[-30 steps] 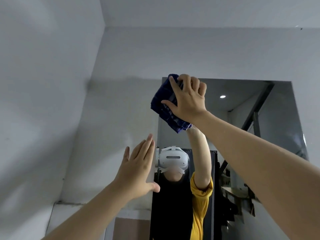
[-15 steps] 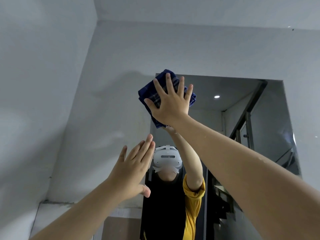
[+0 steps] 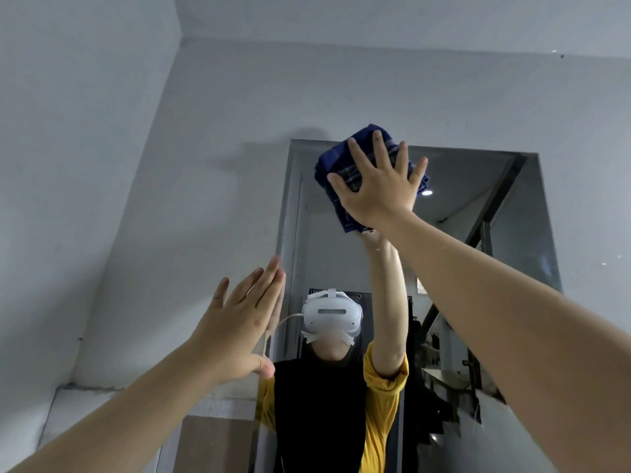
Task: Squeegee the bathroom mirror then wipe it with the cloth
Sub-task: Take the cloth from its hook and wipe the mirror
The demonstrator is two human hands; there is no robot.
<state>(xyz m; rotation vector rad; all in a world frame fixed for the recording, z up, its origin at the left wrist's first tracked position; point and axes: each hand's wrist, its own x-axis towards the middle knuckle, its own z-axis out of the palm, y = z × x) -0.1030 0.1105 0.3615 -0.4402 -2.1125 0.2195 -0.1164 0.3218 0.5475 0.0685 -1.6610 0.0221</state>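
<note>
Nearest the camera, two bare forearms reach up and forward from the bottom corners. The left hand [image 3: 239, 322] is raised with fingers straight and close together, thumb sticking out low, holding nothing; it sits at the mirror's left edge, and whether the palm actually touches the glass or wall cannot be told. The right hand [image 3: 377, 186] is higher, fingers spread wide and flat, palm pressing a folded dark blue cloth [image 3: 333, 165] (faint plaid lines on it) against the mirror [image 3: 478, 206] near its top-left corner. The cloth's upper edge pokes just past the mirror's top border onto the wall; its lower corner hangs below the heel of the hand. In the glass, the reflected raised arm meets the cloth from below, and the reflection shows a person in a yellow sleeve and dark front wearing a white headset [image 3: 331, 315]. Deeper in the reflection: a ceiling spot light just right of the cloth and a stair railing. Grey wall [image 3: 136, 199] surrounds the mirror.
</note>
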